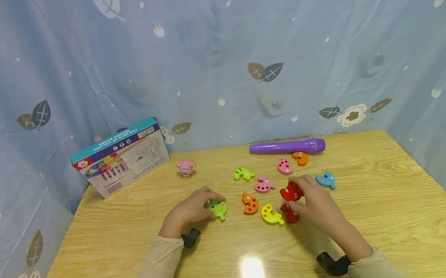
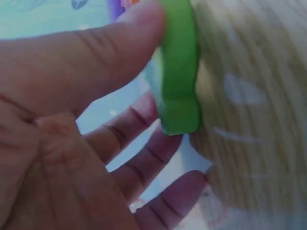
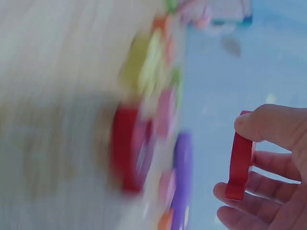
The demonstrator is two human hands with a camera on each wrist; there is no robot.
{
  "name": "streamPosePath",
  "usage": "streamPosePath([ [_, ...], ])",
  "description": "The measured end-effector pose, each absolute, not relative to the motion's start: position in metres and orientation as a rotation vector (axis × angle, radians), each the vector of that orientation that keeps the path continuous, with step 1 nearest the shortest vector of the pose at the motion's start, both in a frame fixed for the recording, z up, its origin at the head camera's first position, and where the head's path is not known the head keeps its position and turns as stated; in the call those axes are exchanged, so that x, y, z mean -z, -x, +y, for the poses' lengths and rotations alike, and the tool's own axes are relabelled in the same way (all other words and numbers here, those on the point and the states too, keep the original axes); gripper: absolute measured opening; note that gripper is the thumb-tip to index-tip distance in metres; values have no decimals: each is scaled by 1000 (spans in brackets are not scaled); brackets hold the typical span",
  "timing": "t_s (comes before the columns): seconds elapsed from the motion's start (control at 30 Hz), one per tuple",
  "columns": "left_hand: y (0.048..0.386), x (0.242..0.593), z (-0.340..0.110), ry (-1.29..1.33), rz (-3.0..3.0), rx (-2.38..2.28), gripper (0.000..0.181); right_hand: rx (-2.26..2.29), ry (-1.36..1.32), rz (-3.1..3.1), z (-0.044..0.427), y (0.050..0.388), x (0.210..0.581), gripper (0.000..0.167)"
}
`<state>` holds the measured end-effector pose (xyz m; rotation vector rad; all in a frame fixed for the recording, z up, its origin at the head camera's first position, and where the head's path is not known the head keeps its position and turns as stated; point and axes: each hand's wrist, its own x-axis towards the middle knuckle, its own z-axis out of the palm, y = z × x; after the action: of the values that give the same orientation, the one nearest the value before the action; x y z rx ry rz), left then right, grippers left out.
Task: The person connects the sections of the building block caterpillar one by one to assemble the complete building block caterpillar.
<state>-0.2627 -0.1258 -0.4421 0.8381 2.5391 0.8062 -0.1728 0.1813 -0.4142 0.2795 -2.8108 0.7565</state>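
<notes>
My left hand (image 1: 193,207) pinches a green wooden caterpillar-like piece with a smiling face (image 1: 219,210) low over the table; the left wrist view shows its plain green edge (image 2: 180,72) between thumb and fingers. To the right, my right hand (image 1: 320,204) holds a red curved piece (image 1: 290,191), which the right wrist view shows gripped at its ends (image 3: 241,160). A second red piece (image 1: 291,216) lies on the table below that hand, blurred in the right wrist view. Close by are a yellow spotted piece (image 1: 270,214) and an orange spotted piece (image 1: 250,203).
Further back lie a light green piece (image 1: 243,174), pink pieces (image 1: 263,185), an orange one (image 1: 300,158) and a blue one (image 1: 326,181). A purple stick (image 1: 288,146) lies along the back edge. At the back left stand a box (image 1: 122,160) and a small pink toy (image 1: 185,167).
</notes>
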Motion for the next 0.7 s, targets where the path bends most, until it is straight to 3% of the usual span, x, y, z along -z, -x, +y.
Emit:
streamPosePath([
  [0.33,264,444,-125,-859,2569,-835,46,-845,-400,-2806,91,177,426,54],
  [0.7,266,442,-125,-858,2599,-784,50,-835,-407,-2860,45,181,451,47],
])
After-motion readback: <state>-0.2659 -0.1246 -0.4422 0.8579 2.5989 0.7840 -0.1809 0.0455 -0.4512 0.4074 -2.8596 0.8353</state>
